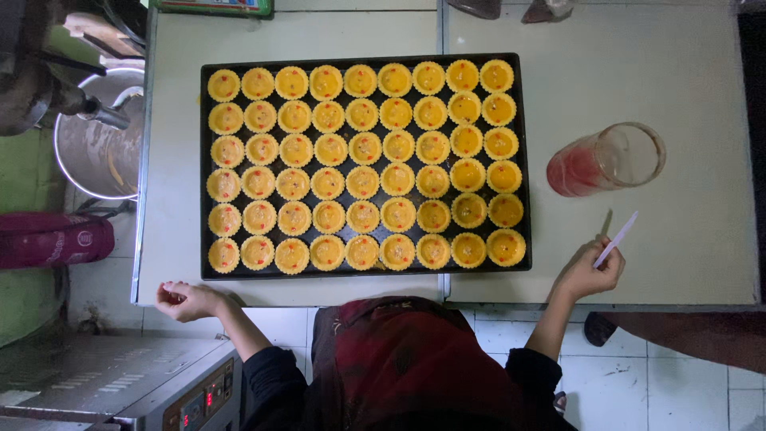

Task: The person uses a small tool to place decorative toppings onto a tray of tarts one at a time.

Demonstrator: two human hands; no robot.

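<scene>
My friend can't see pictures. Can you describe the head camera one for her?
A black baking tray full of small yellow tarts sits on a pale table. The right hand holds a thin white stick near a glass.

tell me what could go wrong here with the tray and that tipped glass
1. The glass lies on its side with red liquid inside, mouth open: it could roll or spill across the table.
2. The black tray of small filled tarts sits near the table's front edge, close to the left hand; a bump might shift it.
3. The thin white stick in the right hand could snag a tart.
</scene>
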